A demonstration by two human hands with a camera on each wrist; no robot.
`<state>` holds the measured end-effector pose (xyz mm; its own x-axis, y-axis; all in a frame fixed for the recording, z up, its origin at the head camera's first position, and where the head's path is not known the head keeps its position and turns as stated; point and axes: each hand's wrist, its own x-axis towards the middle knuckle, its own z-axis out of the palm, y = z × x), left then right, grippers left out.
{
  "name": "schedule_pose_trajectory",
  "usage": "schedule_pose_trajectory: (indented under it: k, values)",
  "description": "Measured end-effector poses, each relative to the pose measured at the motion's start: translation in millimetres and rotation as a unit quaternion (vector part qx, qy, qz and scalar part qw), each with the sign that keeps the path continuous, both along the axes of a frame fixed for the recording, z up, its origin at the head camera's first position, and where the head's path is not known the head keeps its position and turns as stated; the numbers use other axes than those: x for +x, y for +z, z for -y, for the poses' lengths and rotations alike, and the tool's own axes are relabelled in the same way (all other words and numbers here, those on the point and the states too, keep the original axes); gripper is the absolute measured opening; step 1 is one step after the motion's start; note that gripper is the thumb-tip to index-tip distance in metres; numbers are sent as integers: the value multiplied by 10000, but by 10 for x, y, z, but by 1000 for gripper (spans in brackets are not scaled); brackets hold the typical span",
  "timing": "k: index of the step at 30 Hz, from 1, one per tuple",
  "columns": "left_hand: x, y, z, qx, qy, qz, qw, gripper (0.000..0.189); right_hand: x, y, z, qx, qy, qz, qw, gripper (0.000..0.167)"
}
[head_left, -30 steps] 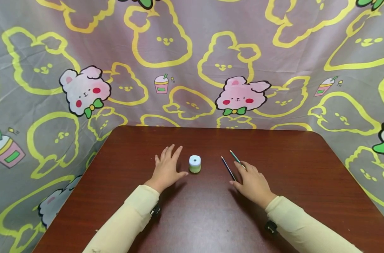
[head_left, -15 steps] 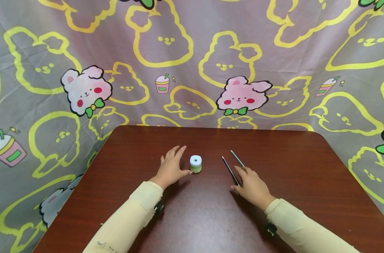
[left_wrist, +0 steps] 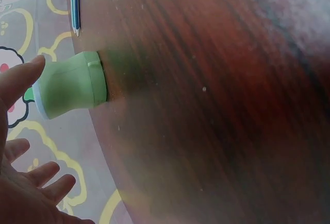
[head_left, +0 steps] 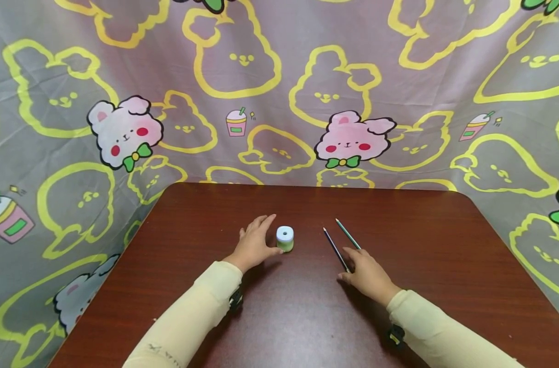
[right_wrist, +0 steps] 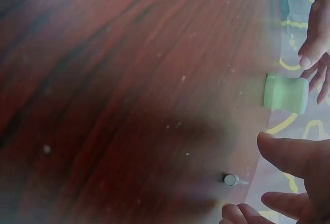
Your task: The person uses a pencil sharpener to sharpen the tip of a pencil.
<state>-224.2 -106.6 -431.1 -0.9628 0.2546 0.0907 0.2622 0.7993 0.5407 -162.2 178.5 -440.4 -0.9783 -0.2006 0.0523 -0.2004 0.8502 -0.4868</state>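
A pencil sharpener (head_left: 285,240) with a green body and a pale top with a hole stands upright on the table. My left hand (head_left: 254,245) is at its left side, fingers spread and thumb near its base in the head view. The left wrist view shows the thumb overlapping the top edge of the green body (left_wrist: 72,87). Farther right, a dark pencil (head_left: 335,249) and a teal pencil (head_left: 348,234) lie roughly parallel, points away from me. Over their near ends hovers my right hand (head_left: 369,273), thumb and fingers apart. One pencil's blunt end (right_wrist: 231,180) shows below that hand's fingers.
The brown wooden table (head_left: 288,312) has rounded far corners. A grey curtain (head_left: 270,46) with yellow bear outlines hangs behind it and along the sides. Small black devices sit under both wrists, the left one (head_left: 235,300) and the right one (head_left: 396,334).
My left hand has moved right, closer to the sharpener. My right hand has shifted slightly toward me, uncovering more of both pencils. The sharpener and pencils stay in place.
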Motion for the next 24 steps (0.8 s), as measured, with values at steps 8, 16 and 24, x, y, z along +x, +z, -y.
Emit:
schedule_pose_trajectory:
  k: [8, 16, 24]
  values:
    - [-42, -53, -51, 271, -111, 5, 9996, 90, -31, -53, -4, 62, -15, -86, 9999, 58]
    - [-82, -114, -96, 260, -162, -105, 9995, 85, -76, -79, 15, 101, -39, -69, 9999, 51]
    - [-105, -148, -151, 332, -181, -175, 9991, 79, -119, -105, 34, 91, -94, -42, 9999, 43]
